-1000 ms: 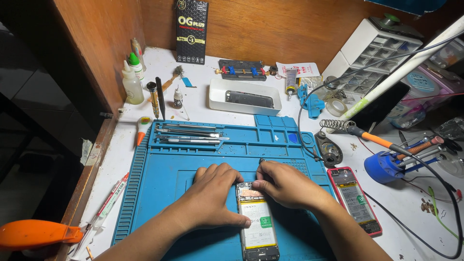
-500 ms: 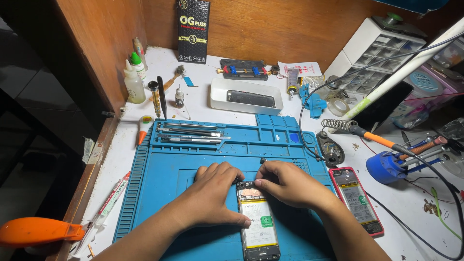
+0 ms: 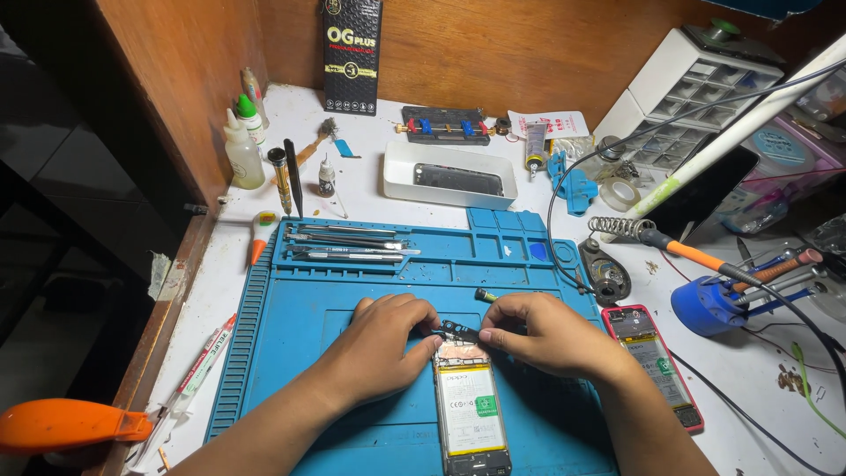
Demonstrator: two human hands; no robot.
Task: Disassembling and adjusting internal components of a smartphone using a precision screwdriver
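An opened smartphone (image 3: 470, 407) lies back-up on the blue work mat (image 3: 291, 335), its white battery showing. My left hand (image 3: 381, 344) rests at the phone's top left corner. My right hand (image 3: 546, 333) is at the top right. Between the fingertips of both hands sits a small black cover piece (image 3: 458, 331), raised just above the phone's top end. A tiny dark part (image 3: 486, 296) lies on the mat just beyond my right fingers.
Tweezers and metal tools (image 3: 348, 245) lie in the mat's upper tray. A second phone in a red frame (image 3: 654, 363) lies at the right, near a soldering iron (image 3: 696, 256) and blue stand (image 3: 705, 304). A white tray (image 3: 449, 176), bottles (image 3: 242, 150) and a parts drawer (image 3: 696, 88) stand behind.
Both hands have drawn together at the phone's top end, and the small black cover piece is now lifted between the fingertips.
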